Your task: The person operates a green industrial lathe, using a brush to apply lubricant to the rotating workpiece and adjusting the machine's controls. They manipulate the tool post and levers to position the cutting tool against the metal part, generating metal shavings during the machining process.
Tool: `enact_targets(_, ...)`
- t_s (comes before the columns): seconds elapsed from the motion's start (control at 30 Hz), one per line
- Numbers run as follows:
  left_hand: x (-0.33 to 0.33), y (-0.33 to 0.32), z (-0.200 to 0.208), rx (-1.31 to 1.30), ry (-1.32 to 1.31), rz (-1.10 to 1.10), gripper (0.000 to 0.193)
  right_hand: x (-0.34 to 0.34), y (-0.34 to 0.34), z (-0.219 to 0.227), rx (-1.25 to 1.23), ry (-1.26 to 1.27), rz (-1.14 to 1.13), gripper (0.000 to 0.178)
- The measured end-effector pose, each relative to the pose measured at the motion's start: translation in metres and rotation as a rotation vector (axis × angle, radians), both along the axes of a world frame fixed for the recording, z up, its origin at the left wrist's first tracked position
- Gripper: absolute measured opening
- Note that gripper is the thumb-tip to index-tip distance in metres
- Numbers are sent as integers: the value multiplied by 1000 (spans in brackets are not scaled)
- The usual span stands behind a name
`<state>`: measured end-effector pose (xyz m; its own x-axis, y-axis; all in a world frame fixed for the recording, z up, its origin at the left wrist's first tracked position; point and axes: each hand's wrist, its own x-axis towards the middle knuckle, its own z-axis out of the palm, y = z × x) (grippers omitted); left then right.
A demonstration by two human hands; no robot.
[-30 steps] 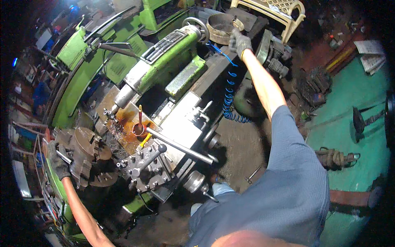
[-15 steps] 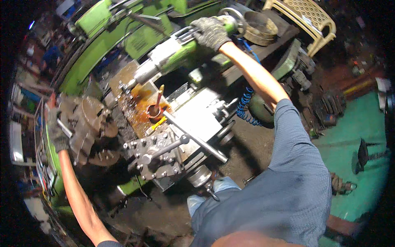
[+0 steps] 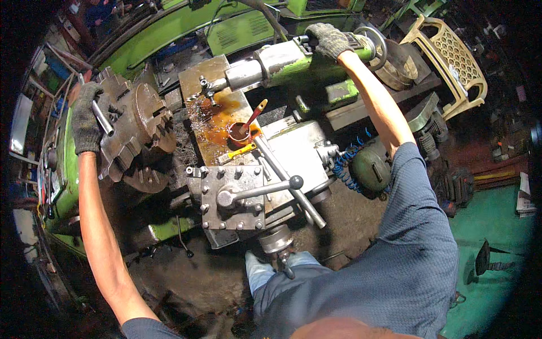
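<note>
Left hand (image 3: 86, 120): gloved fingers are closing around the chuck key (image 3: 102, 117) on the lathe chuck (image 3: 132, 133), at 9 o'clock.
Right hand (image 3: 329, 39): fingers are curling over the green tailstock (image 3: 293, 62) by its handwheel (image 3: 375, 45), at 1 o'clock.
Advice: I think keeping the key fully seated is best.

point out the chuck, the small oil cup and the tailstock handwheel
chuck (image 3: 138, 121), head view, on its front face
small oil cup (image 3: 237, 133), head view, on its rim
tailstock handwheel (image 3: 377, 40), head view, on its rim
</note>
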<state>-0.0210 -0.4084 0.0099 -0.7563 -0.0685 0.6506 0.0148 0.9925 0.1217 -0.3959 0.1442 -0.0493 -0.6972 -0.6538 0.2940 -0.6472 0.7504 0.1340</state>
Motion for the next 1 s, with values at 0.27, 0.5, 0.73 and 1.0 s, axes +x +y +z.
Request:
enact_targets(0.27, -3, -23, -15, 424, 34, -83, 20, 67, 16, -22, -719, -4, 271, 29)
enact_targets(0.5, -1, 8, -1, 480, -38, -63, 16, 169, 24, -60, -1262, -671, 296, 30)
enact_targets(0.73, -2, -1, 5, -191, 101, -82, 20, 220, 30, -74, -1221, -818, 212, 24)
enact_targets(1.0, -3, -15, -1, -39, -10, -56, 23, 267, 37, -80, -1898, -1527, 118, 38)
